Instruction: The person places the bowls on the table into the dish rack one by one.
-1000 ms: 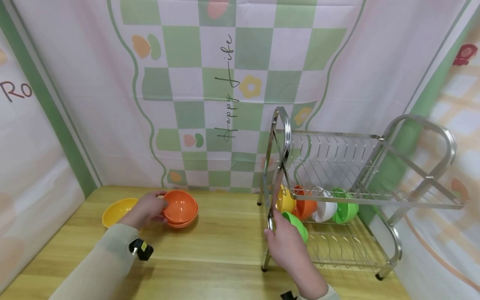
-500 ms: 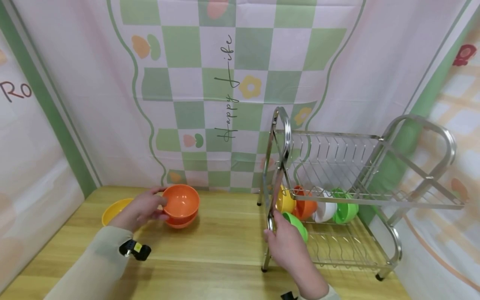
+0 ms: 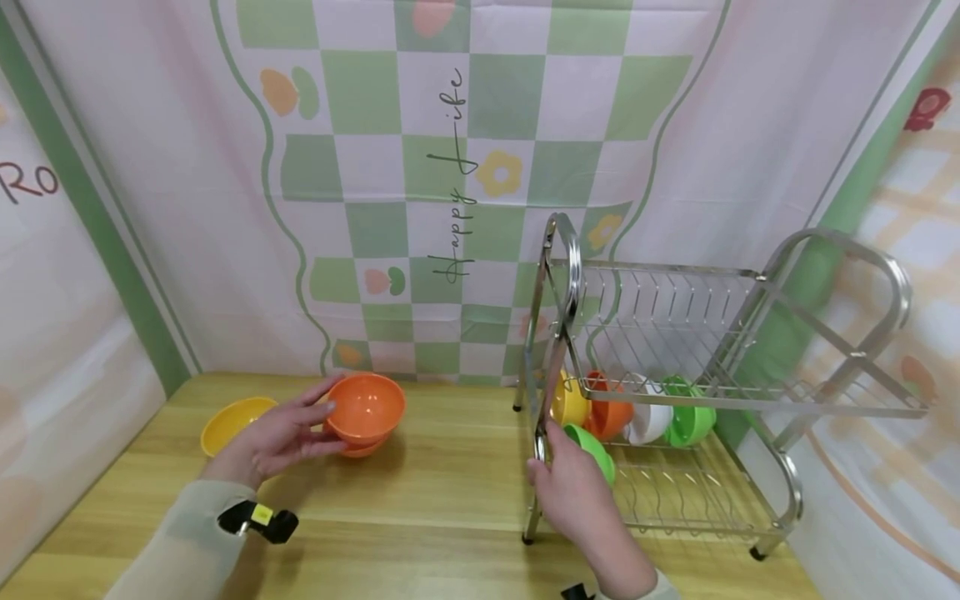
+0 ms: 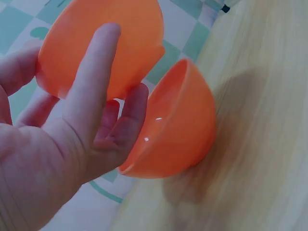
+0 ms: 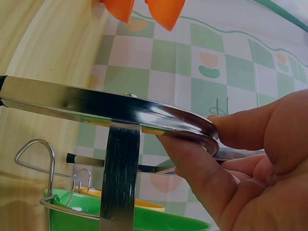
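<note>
My left hand [image 3: 288, 437] holds an orange bowl [image 3: 367, 406] by its left side, in the air. Below it a second orange bowl [image 4: 190, 127] stands on the table, mostly hidden in the head view; the left wrist view shows a gap between the two. A yellow bowl [image 3: 225, 427] sits left of them, partly behind the left hand. On the right, my right hand [image 3: 577, 490] grips the left front post [image 5: 72, 97] of a two-tier metal dish rack [image 3: 574, 279], thumb and fingers pinching the tube in the right wrist view.
The rack's lower tier carries a yellow bowl [image 3: 570, 405], an orange bowl [image 3: 610, 412], a white bowl [image 3: 651, 417] and a green bowl [image 3: 693, 417] in a row. Another green bowl [image 3: 594, 454] leans at the front left. A patterned curtain [image 3: 442, 250] hangs behind the wooden table [image 3: 442, 492].
The upper orange bowl has been lifted off the lower one and has shifted slightly right with my left hand. My right hand keeps its grip on the rack.
</note>
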`<action>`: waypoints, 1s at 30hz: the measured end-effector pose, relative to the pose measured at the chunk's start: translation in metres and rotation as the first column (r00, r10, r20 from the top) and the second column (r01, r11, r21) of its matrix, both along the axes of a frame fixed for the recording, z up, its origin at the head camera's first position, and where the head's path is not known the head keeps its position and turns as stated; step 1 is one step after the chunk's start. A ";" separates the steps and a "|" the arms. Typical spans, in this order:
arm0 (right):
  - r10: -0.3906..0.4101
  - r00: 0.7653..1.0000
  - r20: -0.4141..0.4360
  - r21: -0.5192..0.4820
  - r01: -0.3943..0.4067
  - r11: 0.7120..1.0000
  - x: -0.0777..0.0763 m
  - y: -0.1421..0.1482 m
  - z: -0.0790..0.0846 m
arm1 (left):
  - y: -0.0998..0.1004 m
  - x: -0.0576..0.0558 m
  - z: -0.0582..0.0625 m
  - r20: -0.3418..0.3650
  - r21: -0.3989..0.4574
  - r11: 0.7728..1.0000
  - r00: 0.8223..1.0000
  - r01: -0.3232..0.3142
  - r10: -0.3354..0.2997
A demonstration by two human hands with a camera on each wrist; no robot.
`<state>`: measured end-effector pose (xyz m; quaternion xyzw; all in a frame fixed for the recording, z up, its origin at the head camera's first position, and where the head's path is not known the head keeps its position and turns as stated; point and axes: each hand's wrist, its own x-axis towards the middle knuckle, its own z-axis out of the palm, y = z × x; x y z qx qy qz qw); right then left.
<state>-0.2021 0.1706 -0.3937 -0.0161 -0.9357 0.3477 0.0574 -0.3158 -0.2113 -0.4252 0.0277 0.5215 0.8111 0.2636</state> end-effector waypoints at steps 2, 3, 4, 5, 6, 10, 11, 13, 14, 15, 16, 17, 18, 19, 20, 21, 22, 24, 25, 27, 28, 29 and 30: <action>-0.004 1.000 -0.001 0.000 0.004 1.000 0.000 0.000 0.000 | 0.000 0.002 -0.004 -0.006 0.043 0.999 1.000 0.020 -0.020; -0.005 1.000 -0.001 -0.003 0.005 1.000 -0.001 0.000 0.000 | 0.001 0.004 -0.005 -0.012 0.057 0.998 1.000 0.027 -0.026; -0.007 1.000 -0.002 -0.002 0.007 1.000 -0.001 0.000 -0.001 | 0.002 0.005 -0.005 -0.014 0.069 0.997 0.999 0.030 -0.030; -0.010 1.000 -0.001 -0.004 0.010 1.000 -0.001 -0.001 -0.001 | 0.003 0.007 -0.006 -0.013 0.078 0.997 1.000 0.029 -0.029; -0.009 1.000 -0.004 -0.002 0.009 1.000 -0.001 -0.001 -0.001 | 0.004 0.008 -0.007 -0.011 0.084 0.996 1.000 0.026 -0.025; -0.003 1.000 -0.007 -0.003 0.003 1.000 -0.001 0.000 -0.001 | 0.009 0.016 -0.008 -0.001 0.079 0.997 1.000 -0.007 0.007; -0.003 1.000 -0.005 -0.005 0.003 1.000 -0.001 0.000 -0.001 | 0.011 0.018 -0.008 0.001 0.077 0.997 1.000 -0.014 0.014; -0.004 1.000 -0.001 -0.006 0.004 1.000 -0.001 0.000 -0.001 | 0.014 0.023 -0.008 0.004 0.071 0.997 1.000 -0.020 0.020; -0.008 1.000 0.002 -0.009 0.008 1.000 -0.001 0.000 -0.001 | 0.015 0.026 -0.008 0.006 0.068 0.997 1.000 -0.020 0.020; -0.012 1.000 0.005 -0.010 0.012 1.000 -0.001 0.000 -0.001 | 0.016 0.028 -0.008 0.004 0.070 0.997 1.000 -0.018 0.017; -0.010 1.000 0.004 -0.006 0.010 1.000 -0.001 0.000 -0.001 | 0.018 0.031 -0.009 0.005 0.073 0.997 1.000 -0.013 0.013; -0.008 1.000 0.001 -0.001 0.008 1.000 -0.001 0.000 0.000 | 0.019 0.034 -0.009 0.005 0.078 0.997 1.000 -0.008 0.008; -0.006 1.000 -0.003 0.004 0.006 1.000 -0.001 0.000 0.000 | 0.020 0.037 -0.009 0.002 0.084 0.997 1.000 0.000 0.000; -0.007 1.000 0.000 0.000 0.007 1.000 -0.001 0.000 0.000 | 0.021 0.040 -0.009 -0.002 0.088 0.996 1.000 0.007 -0.007; -0.007 1.000 0.001 -0.001 0.007 1.000 -0.001 0.000 0.000 | 0.022 0.044 -0.009 -0.002 0.092 0.996 1.000 0.013 -0.013; -0.007 1.000 0.004 -0.006 0.007 1.000 -0.001 0.000 0.000 | 0.023 0.048 -0.009 -0.004 0.098 0.995 1.000 0.022 -0.021; -0.007 1.000 0.009 -0.011 0.007 1.000 -0.001 0.000 0.000 | 0.024 0.053 -0.009 -0.009 0.099 0.995 1.000 0.029 -0.028; -0.009 1.000 0.017 -0.023 0.009 1.000 -0.001 0.000 0.000 | 0.027 0.062 -0.010 -0.023 0.107 0.993 0.999 0.045 -0.042; -0.010 1.000 0.020 -0.027 0.010 1.000 -0.001 0.000 -0.001 | 0.028 0.066 -0.010 -0.025 0.110 0.993 0.999 0.046 -0.043; -0.006 1.000 0.017 -0.026 0.006 1.000 -0.001 -0.001 0.000 | 0.031 0.074 -0.010 -0.029 0.121 0.991 0.998 0.051 -0.048; -0.005 1.000 0.013 -0.023 0.005 1.000 -0.001 -0.001 -0.001 | 0.032 0.077 -0.009 -0.035 0.125 0.991 0.998 0.053 -0.049; -0.005 1.000 0.010 -0.021 0.005 1.000 0.000 -0.001 -0.001 | 0.034 0.080 -0.009 -0.036 0.130 0.990 0.998 0.054 -0.050; -0.005 1.000 0.009 -0.021 0.006 1.000 -0.001 -0.001 0.000 | 0.036 0.083 -0.008 -0.033 0.137 0.989 0.998 0.051 -0.047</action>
